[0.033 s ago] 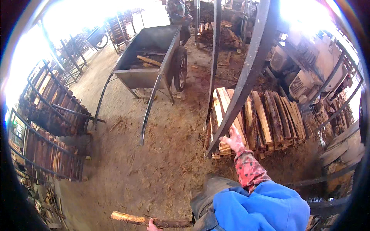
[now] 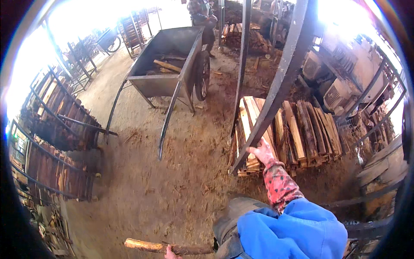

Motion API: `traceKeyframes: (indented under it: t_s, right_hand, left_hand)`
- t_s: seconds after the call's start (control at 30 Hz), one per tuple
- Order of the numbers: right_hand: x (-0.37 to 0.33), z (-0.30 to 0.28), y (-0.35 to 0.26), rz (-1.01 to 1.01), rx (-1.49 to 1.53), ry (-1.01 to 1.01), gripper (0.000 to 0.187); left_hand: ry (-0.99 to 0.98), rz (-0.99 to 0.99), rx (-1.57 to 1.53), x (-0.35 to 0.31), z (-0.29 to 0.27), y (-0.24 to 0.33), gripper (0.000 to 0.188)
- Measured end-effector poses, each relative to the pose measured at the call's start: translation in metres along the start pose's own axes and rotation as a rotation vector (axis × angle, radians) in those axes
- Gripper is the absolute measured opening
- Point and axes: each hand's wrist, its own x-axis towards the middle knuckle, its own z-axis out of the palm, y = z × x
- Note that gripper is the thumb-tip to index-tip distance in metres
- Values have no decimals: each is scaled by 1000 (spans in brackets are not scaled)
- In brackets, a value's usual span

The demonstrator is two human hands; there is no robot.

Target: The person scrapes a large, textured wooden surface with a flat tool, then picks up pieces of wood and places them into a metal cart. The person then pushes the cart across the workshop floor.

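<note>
Low in the view my left hand (image 2: 171, 253) is closed around a split piece of firewood (image 2: 144, 245), held roughly level, its pale end pointing left. My right hand (image 2: 262, 153), in a red patterned sleeve, reaches forward to a dark slanted metal post (image 2: 276, 90). Its fingers lie across the post near the lower end and appear to grip it. Just behind and beside that hand, a stack of split firewood (image 2: 294, 131) stands in a metal rack, partly hidden by the post.
A metal handcart (image 2: 155, 81) with a few wood pieces stands ahead, its two handles toward me. A person (image 2: 202, 17) is beyond it. More racked firewood (image 2: 56, 170) lines the left. Air-conditioner units (image 2: 334, 96) sit at the right. Wood scraps litter the dirt floor (image 2: 172, 194).
My right hand's fingers, spread beside the post before, are now drawn together on it. The view has shifted slightly. My left hand keeps its hold on the firewood.
</note>
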Motion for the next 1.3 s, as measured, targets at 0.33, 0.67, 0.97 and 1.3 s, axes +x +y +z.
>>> traceKeyframes:
  t_s: [0.33,0.67,0.97,1.3]
  right_hand:
    - [2,28,-43,97,264,96,53]
    - [-10,36,-65,89,210,224,52]
    - [-15,45,-69,166,172,312,44]
    - [-15,57,-64,345,112,495,34]
  left_hand:
    - [-205,-55,3,85,-55,-25,32]
    - [-178,-129,208,110,23,84,35]
    - [-377,369,440,150,135,175,35]
    - [-214,143,324,123,280,290,46]
